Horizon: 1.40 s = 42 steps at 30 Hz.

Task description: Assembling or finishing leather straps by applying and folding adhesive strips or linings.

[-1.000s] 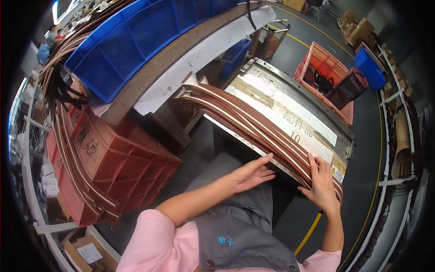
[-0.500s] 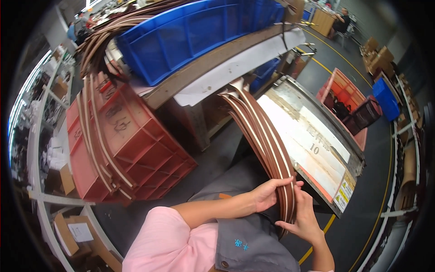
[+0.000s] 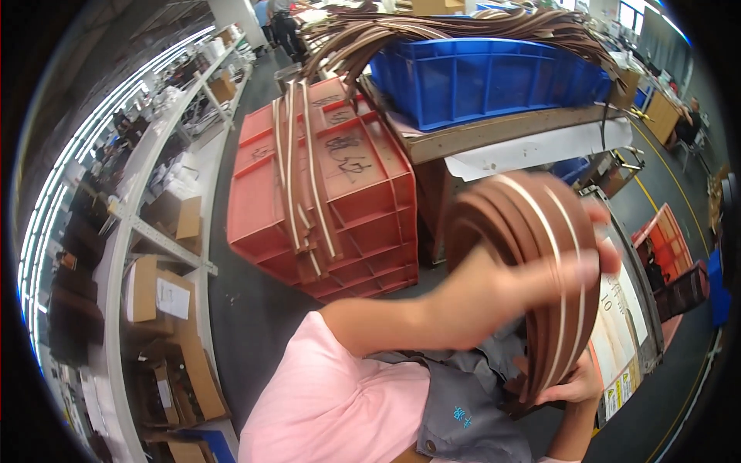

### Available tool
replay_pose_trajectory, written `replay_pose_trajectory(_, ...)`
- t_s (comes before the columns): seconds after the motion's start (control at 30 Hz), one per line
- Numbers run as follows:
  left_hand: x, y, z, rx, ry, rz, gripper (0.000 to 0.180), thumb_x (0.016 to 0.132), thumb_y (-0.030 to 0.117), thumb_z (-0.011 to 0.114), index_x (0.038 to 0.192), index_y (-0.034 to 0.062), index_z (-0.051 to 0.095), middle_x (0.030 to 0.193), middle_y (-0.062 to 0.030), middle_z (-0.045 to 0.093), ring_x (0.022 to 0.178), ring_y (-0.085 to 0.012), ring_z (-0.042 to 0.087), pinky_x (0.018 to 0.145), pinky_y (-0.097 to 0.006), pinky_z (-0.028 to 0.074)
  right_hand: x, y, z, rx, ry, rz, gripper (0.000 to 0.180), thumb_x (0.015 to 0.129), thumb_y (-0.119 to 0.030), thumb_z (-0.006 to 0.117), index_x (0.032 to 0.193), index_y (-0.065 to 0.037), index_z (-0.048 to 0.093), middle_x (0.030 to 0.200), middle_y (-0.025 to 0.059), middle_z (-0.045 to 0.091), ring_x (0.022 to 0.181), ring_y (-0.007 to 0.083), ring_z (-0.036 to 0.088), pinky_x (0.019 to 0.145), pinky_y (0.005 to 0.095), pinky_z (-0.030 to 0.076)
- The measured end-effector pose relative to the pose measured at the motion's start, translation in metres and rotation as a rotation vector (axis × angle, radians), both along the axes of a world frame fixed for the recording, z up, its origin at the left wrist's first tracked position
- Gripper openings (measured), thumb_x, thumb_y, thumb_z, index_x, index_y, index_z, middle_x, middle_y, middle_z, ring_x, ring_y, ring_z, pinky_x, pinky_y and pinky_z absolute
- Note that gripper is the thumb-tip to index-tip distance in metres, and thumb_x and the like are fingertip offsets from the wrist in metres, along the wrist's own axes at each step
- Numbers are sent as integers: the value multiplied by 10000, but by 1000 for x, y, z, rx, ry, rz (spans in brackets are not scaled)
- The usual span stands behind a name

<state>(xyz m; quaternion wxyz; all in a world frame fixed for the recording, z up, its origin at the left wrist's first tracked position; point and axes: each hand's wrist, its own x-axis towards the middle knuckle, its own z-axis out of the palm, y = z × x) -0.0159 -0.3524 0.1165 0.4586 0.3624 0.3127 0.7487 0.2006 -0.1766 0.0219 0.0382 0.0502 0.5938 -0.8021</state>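
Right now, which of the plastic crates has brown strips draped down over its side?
The red crate at the centre left: long brown strips hang across its side. The blue crate above holds its strips piled on top instead.

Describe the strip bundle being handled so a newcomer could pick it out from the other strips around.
Start at the red crate in the middle, then look right. The bundle arches there, brown strips with pale edges, between the left hand above and the right hand below. Unlike the strips draped over the crate and blue bin, it is gripped and bent into a hoop.
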Motion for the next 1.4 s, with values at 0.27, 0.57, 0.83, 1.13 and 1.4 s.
replay_pose_trajectory(0.27, -112, -76, 136, 252, 55, 588, 460, 1010, 198, 706, 1360, -85, 606, 1256, -215, 732, 1098, -329, 744, 982, -437, 618, -63, -10, 67, 463, 239, 197, 696, 723, -204, 1034, 1276, 63, 708, 1102, 143, 807, 1033, 197, 771, 894, 332, 585)
replay_pose_trajectory(0.57, -328, -242, 205, -185, 400, 933, 505, 1038, 155, 706, 1464, -81, 574, 1371, -134, 723, 1242, -220, 713, 1066, -385, 602, -230, -86, 44, 83, 164, 623, 810, 875, -154, 923, 1550, -7, 501, 1335, 56, 683, 1196, 128, 627, 1045, 314, 524)
replay_pose_trajectory(0.83, -473, -282, 120, -100, 191, 915, 454, 1038, -8, 595, 1472, -121, 527, 1437, -206, 661, 1303, -320, 675, 1147, -396, 572, -312, -180, -47, -252, 96, 670, 846, 974, -172, 838, 1659, -48, 359, 1510, 91, 598, 1346, 149, 561, 1153, 342, 468)
replay_pose_trajectory(1.13, -642, -231, 29, -654, 200, 1072, 640, 913, 553, 838, 1254, 28, 703, 1114, -153, 783, 992, -331, 772, 900, -507, 648, -428, -200, 18, -252, -73, 406, 600, 971, -170, 823, 1447, 2, 502, 1270, 165, 693, 1087, 222, 714, 940, 391, 613)
replay_pose_trajectory(1.4, -611, -196, -133, -882, 346, 1073, 404, 922, 198, 846, 1227, -3, 675, 727, 58, 569, 485, -52, 436, 416, -248, 320, -463, -210, -42, -238, -221, 295, 524, 981, -114, 790, 1429, -4, 542, 1247, 130, 712, 1087, 212, 723, 949, 387, 617)
